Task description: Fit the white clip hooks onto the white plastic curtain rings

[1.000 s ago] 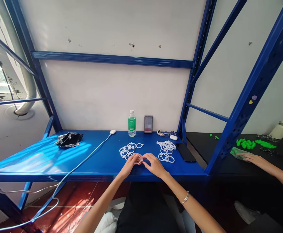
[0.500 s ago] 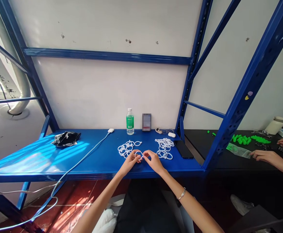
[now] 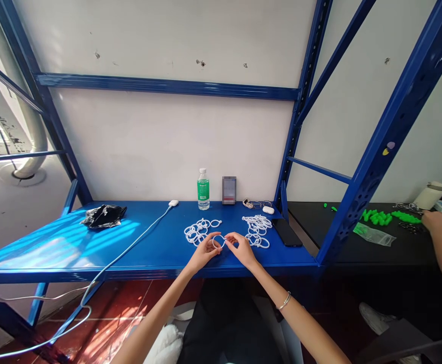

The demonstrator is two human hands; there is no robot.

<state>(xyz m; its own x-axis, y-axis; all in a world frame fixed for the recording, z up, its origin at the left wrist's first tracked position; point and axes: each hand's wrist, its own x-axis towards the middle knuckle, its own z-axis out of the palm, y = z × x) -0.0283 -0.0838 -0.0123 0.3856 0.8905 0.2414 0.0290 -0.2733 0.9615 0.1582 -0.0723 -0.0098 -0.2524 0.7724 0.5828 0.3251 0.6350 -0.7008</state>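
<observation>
Between my hands, just above the front of the blue table (image 3: 137, 263), is a thin white ring (image 3: 213, 242). My left hand (image 3: 204, 251) pinches its left and lower side between thumb and fingers. At the ring's right edge, my right hand (image 3: 239, 247) has thumb and fingertips closed on it. Behind my left hand lies a loose pile of white rings (image 3: 195, 233). A second heap of white rings (image 3: 257, 223) is spread beyond my right hand; some look linked, though I cannot tell how many.
A bottle with a green label (image 3: 203, 190) and an upright phone-like screen (image 3: 229, 190) stand at the back. A black phone (image 3: 287, 233) lies right, crumpled black plastic (image 3: 104, 217) left. A white cable (image 3: 141, 235) crosses the table. Another person's hand (image 3: 438, 227) is near green pieces (image 3: 380, 218).
The ring has turned a little in my fingers and shows more openly; my hands stay almost in place. At the right, the other person's hand has drawn back from the clear bag.
</observation>
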